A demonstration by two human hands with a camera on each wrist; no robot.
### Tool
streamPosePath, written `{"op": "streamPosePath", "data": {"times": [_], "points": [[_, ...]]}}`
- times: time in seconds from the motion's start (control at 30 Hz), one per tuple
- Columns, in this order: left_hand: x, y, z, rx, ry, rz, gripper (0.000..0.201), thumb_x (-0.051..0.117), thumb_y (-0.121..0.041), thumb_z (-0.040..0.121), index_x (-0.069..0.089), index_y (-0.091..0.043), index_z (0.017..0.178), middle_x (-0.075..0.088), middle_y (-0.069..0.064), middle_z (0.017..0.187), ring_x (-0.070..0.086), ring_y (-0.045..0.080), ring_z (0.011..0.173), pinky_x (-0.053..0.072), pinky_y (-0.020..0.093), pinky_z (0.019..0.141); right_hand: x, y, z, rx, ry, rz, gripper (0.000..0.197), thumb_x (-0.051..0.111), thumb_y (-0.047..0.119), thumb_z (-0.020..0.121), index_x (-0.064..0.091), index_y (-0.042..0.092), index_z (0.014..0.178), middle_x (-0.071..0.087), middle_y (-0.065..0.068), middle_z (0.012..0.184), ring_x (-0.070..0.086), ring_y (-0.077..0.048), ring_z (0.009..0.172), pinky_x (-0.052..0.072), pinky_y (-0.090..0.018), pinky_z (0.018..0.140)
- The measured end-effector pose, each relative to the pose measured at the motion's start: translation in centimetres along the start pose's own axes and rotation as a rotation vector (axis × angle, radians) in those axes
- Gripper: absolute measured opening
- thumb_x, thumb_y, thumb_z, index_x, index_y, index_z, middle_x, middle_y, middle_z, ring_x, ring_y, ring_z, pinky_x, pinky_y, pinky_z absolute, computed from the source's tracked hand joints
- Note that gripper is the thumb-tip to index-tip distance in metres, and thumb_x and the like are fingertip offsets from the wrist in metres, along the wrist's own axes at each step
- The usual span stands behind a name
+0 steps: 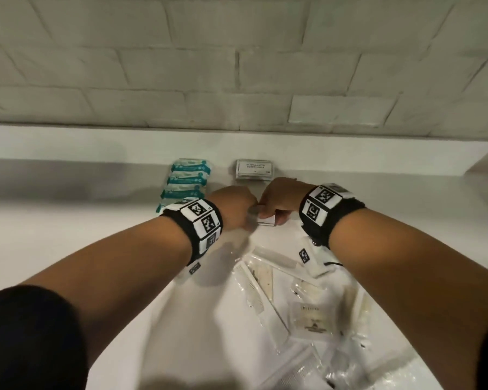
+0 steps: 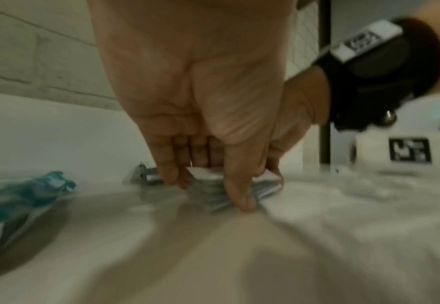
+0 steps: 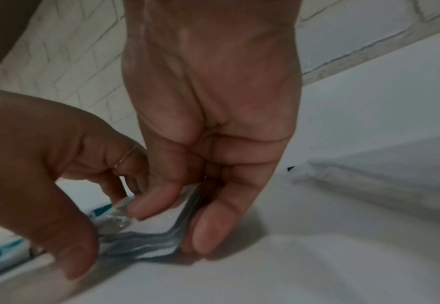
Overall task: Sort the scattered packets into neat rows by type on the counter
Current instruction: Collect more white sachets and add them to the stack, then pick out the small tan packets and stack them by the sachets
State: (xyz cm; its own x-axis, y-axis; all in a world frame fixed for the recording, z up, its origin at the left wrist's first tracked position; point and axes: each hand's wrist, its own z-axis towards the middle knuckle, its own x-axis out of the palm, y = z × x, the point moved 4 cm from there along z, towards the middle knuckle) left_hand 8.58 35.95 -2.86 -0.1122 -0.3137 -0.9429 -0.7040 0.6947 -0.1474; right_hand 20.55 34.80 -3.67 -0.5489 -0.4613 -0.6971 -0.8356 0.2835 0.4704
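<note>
Both hands meet over a small stack of grey-white sachets on the white counter. My left hand pinches its left end; in the left wrist view thumb and fingers curl round the stack. My right hand grips the right end, thumb and fingers clamped on the bent stack. Behind them lies a placed stack of the same grey sachets. A column of teal-and-white packets runs along the left. Clear plastic packets with combs lie scattered in front.
A white brick wall rises behind a low ledge. The heap of clear wrappers spreads toward the near right corner. Bare counter lies to the left of the teal column and to the far right.
</note>
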Motion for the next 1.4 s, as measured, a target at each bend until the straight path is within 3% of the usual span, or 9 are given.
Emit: {"op": "streamPosePath", "data": {"times": [0.07, 0.2, 0.47, 0.6, 0.8, 1.0, 1.13, 1.27, 1.4], "points": [[0.5, 0.3, 0.4, -0.004, -0.002, 0.016, 0.018, 0.063, -0.036, 0.081, 0.063, -0.018, 0.080, 0.063, 0.001, 0.085, 0.063, 0.022, 0.075, 0.054, 0.032, 0.071, 0.1, 0.5, -0.3, -0.090, -0.043, -0.206, 0.024, 0.071, 0.034, 0.083, 0.071, 0.010, 0.088, 0.069, 0.003, 0.056, 0.063, -0.008, 0.052, 0.055, -0.033, 0.086], [1.4, 1.1, 1.0, -0.002, -0.077, -0.012, 0.027, 0.065, -0.043, 0.080, 0.063, -0.019, 0.094, 0.057, -0.002, 0.088, 0.057, 0.017, 0.074, 0.050, 0.030, 0.069, 0.5, 0.5, -1.5, -0.188, -0.149, -0.491, 0.054, 0.077, 0.037, 0.073, 0.063, 0.009, 0.116, 0.061, -0.009, 0.111, 0.063, -0.024, 0.092, 0.049, -0.031, 0.077], [0.2, 2.0, 2.9, -0.050, -0.106, -0.088, 0.023, 0.069, -0.037, 0.076, 0.067, -0.017, 0.088, 0.064, -0.001, 0.084, 0.062, 0.020, 0.075, 0.047, 0.027, 0.067, -0.6, 0.6, 0.3, -0.149, -0.213, -0.569, 0.024, 0.066, 0.025, 0.079, 0.071, 0.005, 0.092, 0.062, -0.006, 0.078, 0.057, -0.019, 0.072, 0.039, -0.025, 0.059], [-0.9, 2.4, 4.0, -0.071, -0.112, -0.085, 0.016, 0.069, -0.025, 0.077, 0.067, -0.013, 0.087, 0.068, 0.007, 0.088, 0.066, 0.027, 0.083, 0.050, 0.028, 0.072, -1.4, 0.9, 2.4, -0.176, -0.177, -0.625, 0.028, 0.063, 0.029, 0.085, 0.070, 0.003, 0.094, 0.069, -0.013, 0.091, 0.065, -0.029, 0.092, 0.042, -0.027, 0.067], [-1.3, 2.8, 4.9, -0.067, -0.075, -0.072, 0.021, 0.072, -0.019, 0.075, 0.068, -0.007, 0.092, 0.067, 0.011, 0.088, 0.065, 0.028, 0.084, 0.039, 0.024, 0.065, -1.4, 0.9, 3.8, -0.205, -0.182, -0.639, 0.029, 0.063, 0.034, 0.084, 0.069, 0.009, 0.097, 0.070, -0.011, 0.096, 0.066, -0.027, 0.091, 0.045, -0.028, 0.069], [-1.0, 3.1, 5.5, -0.064, -0.069, -0.070, 0.023, 0.073, -0.019, 0.072, 0.068, -0.007, 0.090, 0.063, 0.008, 0.083, 0.065, 0.028, 0.078, 0.045, 0.026, 0.065, -1.3, 0.6, 3.9, -0.221, -0.208, -0.615, 0.029, 0.064, 0.029, 0.082, 0.065, 0.009, 0.103, 0.069, -0.011, 0.101, 0.065, -0.028, 0.095, 0.043, -0.027, 0.070], [-0.5, 3.8, 4.9, -0.071, -0.128, -0.099, 0.051, 0.077, -0.043, 0.063, 0.067, -0.011, 0.101, 0.063, 0.008, 0.097, 0.064, 0.026, 0.088, 0.054, 0.036, 0.081, -1.9, -0.2, 2.9, -0.179, -0.262, -0.364, 0.074, 0.082, 0.023, 0.066, 0.041, 0.007, 0.125, 0.062, -0.012, 0.115, 0.061, -0.028, 0.103, 0.044, -0.028, 0.073], [-0.7, 3.8, 2.8, -0.148, -0.264, -0.082, 0.080, 0.070, -0.066, 0.060, 0.055, -0.014, 0.120, 0.052, 0.007, 0.114, 0.055, 0.026, 0.100, 0.051, 0.042, 0.085, -2.2, -1.1, 1.0, -0.160, -0.265, -0.160, 0.082, 0.084, 0.016, 0.066, 0.035, 0.008, 0.131, 0.060, -0.013, 0.119, 0.059, -0.028, 0.107, 0.043, -0.027, 0.077], [-1.6, 1.8, -0.1, -0.062, -0.362, -0.083, 0.044, 0.063, -0.048, 0.081, 0.057, -0.015, 0.110, 0.054, 0.008, 0.111, 0.056, 0.026, 0.097, 0.048, 0.035, 0.079, -2.1, -2.1, -2.5, -0.108, -0.256, -0.015, 0.068, 0.079, 0.020, 0.074, 0.039, 0.014, 0.130, 0.055, -0.009, 0.118, 0.056, -0.025, 0.106, 0.044, -0.029, 0.081]]}}
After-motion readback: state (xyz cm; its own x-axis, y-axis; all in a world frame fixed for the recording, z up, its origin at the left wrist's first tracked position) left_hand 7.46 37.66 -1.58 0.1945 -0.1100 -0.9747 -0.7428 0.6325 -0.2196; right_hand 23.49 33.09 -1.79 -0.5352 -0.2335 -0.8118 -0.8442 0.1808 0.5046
